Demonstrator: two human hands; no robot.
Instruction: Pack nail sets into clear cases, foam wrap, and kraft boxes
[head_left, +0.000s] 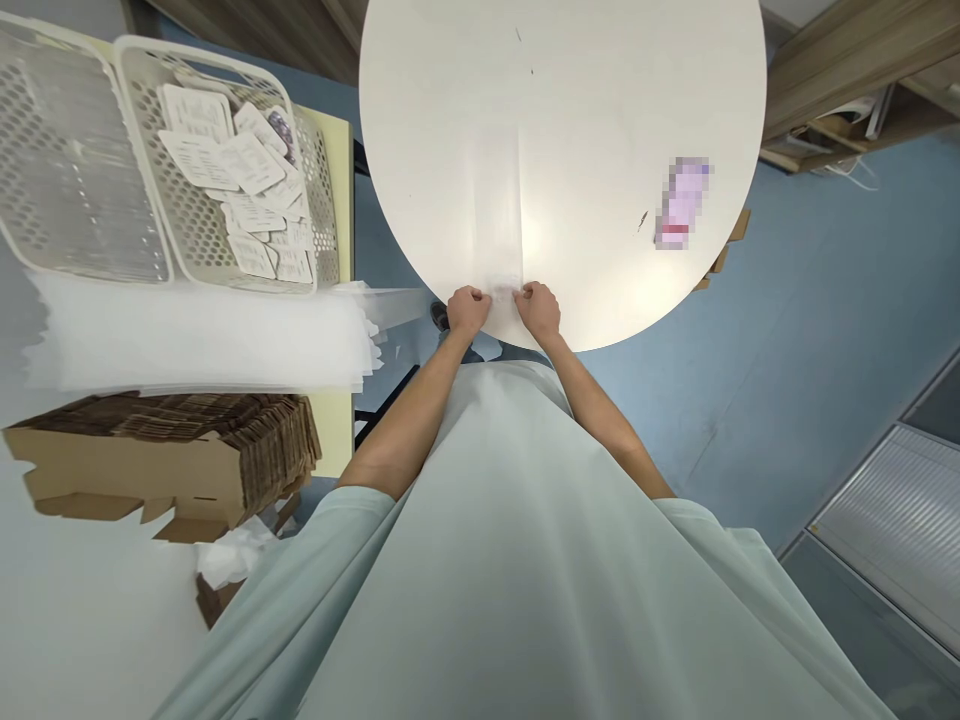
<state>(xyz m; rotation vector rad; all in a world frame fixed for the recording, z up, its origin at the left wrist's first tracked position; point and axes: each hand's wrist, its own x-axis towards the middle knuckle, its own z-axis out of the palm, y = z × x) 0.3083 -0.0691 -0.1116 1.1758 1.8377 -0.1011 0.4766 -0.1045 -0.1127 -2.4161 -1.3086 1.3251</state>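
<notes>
A long, see-through plastic sleeve (496,205) lies flat on the round white table (600,90), its near end at the table's front edge. My left hand (469,310) pinches the left corner of that near end. At the right corner, my right hand (538,310) pinches it in the same way, with the fingers curled. Between the two hands the plastic looks slightly wrinkled.
A blurred pinkish object (682,203) lies on the table's right side. To the left stand a white basket (322,190) of printed cards, a second basket (15,170), a stack of clear sleeves (202,335) and folded cardboard boxes (135,470). Wooden shelves (862,70) stand at right.
</notes>
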